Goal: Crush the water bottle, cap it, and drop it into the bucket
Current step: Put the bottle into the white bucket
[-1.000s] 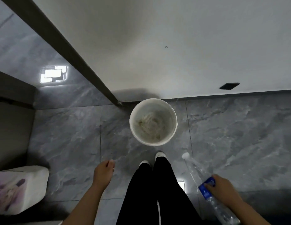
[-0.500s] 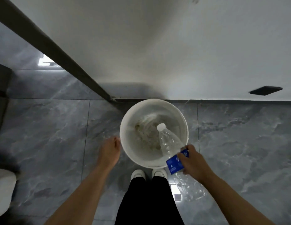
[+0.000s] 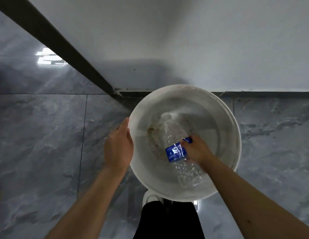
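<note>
- Here the right hand point(image 3: 196, 150) is clamped around the water bottle point(image 3: 178, 152) at its blue label point(image 3: 176, 151), holding it over the mouth of the white bucket point(image 3: 235, 135), neck end pointing down into it.
- The left hand point(image 3: 118, 149) rests against the bucket's outer rim, fingers loosely extended, gripping nothing.
- The bucket stands on the grey tiled floor point(image 3: 46, 135) against the white wall point(image 3: 184, 40).

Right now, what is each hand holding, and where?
Right hand grips the water bottle at its blue label. Left hand holds nothing, resting beside the bucket rim.
</note>
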Available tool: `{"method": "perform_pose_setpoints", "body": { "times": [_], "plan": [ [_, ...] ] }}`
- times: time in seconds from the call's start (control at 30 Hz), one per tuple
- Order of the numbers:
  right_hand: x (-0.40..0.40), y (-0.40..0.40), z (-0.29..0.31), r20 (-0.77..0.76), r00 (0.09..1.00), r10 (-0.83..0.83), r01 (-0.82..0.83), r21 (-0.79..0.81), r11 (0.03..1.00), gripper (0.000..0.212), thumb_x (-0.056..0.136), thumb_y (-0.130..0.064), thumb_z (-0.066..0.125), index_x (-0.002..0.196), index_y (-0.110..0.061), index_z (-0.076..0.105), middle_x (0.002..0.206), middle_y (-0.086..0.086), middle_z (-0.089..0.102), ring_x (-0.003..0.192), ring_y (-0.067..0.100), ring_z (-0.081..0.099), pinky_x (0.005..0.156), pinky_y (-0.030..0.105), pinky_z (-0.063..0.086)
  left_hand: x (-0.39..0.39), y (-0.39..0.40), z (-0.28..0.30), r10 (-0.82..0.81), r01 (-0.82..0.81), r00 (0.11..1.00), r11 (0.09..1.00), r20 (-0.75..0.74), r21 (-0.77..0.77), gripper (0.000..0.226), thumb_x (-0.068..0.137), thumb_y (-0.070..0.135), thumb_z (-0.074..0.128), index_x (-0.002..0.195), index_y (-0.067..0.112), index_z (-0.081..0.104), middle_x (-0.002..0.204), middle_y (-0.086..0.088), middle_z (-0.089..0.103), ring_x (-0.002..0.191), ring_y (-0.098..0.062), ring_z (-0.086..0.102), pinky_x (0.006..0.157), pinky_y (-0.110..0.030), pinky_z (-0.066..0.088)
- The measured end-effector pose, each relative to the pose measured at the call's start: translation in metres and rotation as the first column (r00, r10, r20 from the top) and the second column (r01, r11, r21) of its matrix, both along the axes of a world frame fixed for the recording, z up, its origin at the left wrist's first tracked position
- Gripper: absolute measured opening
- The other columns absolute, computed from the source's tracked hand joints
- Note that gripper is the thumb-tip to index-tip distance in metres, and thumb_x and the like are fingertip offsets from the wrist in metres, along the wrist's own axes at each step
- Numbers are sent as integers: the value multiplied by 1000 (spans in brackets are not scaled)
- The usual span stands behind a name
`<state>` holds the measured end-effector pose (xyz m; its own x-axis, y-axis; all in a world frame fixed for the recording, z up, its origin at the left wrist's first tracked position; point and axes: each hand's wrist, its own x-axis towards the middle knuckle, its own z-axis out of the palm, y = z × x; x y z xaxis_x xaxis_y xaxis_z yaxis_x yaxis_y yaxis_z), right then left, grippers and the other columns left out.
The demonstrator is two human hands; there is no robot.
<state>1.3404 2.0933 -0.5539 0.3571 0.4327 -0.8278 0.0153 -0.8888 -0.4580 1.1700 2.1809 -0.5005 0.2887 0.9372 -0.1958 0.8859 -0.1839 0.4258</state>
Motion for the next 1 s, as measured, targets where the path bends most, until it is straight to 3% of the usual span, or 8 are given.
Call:
{"method": "perform_pose_setpoints", "body": {
  "times": [0.13, 0.23, 0.33, 0.53, 0.67, 0.83, 0.9, 1.0],
  "plan": [
    [-1, 10, -52, -8, 1000, 26, -26, -87, 996, 26, 89, -6, 51, 109, 9, 58, 87, 15, 54, 70, 24, 51, 51, 25, 37, -2, 4, -8, -8, 8, 1000, 1000, 6, 13, 36, 89, 21, 34, 109, 8, 61, 70, -10, 65, 59, -23, 58, 53, -28, 51],
    [-4, 19, -96, -12, 1000, 2, -4, -130, 992, 25, 88, -7, 54, 107, 9, 61, 100, 25, 64, 79, 25, 53, 60, 28, 42, -5, 4, -14, 5, -6, 1000, 1000, 22, 24, 34, 90, 29, 32, 96, 16, 63, 59, 7, 51, 48, -5, 44, 47, -10, 31],
    [-10, 26, -138, -21, 1000, -9, 6, -157, 988, 20, 89, -9, 56, 101, 6, 60, 112, 28, 63, 81, 27, 54, 59, 32, 44, -8, 4, -22, 55, -57, 997, 998, 56, 36, 31, 93, 30, 37, 106, 19, 63, 70, 12, 57, 55, -4, 51, 51, -3, 32],
    [-14, 23, -200, -21, 1000, -13, 9, -187, 982, 26, 87, -8, 59, 108, 7, 60, 113, 29, 61, 80, 29, 54, 56, 32, 44, -14, 7, -24, -50, 48, 998, 996, 24, 75, 32, 82, 16, 51, 111, 11, 64, 77, -8, 74, 54, -15, 61, 60, -18, 46],
    [-18, 26, -221, -18, 1000, 21, -24, -185, 982, 32, 87, -11, 60, 116, 2, 57, 118, 24, 60, 85, 27, 51, 74, 32, 45, -16, 6, -27, -84, 84, 996, 995, 11, 48, 33, 79, 11, 55, 111, 9, 64, 83, -8, 76, 54, -9, 60, 57, -10, 44],
    [-23, 37, -228, 3, 987, 160, -157, -176, 972, 45, 88, -21, 63, 125, 3, 53, 127, 22, 57, 107, 35, 57, 83, 34, 47, -17, 7, -31, -120, 121, 993, 988, -14, 94, 36, 80, 16, 48, 111, 8, 65, 79, -7, 75, 56, -11, 62, 70, -23, 47],
    [-27, 37, -226, 22, 976, 217, -209, -189, 960, 51, 88, -23, 62, 129, 3, 48, 133, 21, 52, 117, 34, 52, 89, 31, 46, -17, 8, -29, -118, 119, 993, 990, -20, 81, 38, 79, 19, 46, 111, 10, 65, 81, -7, 75, 56, -13, 65, 60, -24, 50],
    [-27, 35, -221, 28, 972, 233, -222, -214, 951, 48, 89, -23, 61, 126, 5, 48, 129, 23, 54, 113, 34, 54, 69, 24, 42, -16, 9, -27, -133, 135, 991, 987, -28, 84, 36, 78, 16, 49, 110, 9, 65, 80, -8, 76, 55, -15, 66, 45, -28, 53]
  ]
}}
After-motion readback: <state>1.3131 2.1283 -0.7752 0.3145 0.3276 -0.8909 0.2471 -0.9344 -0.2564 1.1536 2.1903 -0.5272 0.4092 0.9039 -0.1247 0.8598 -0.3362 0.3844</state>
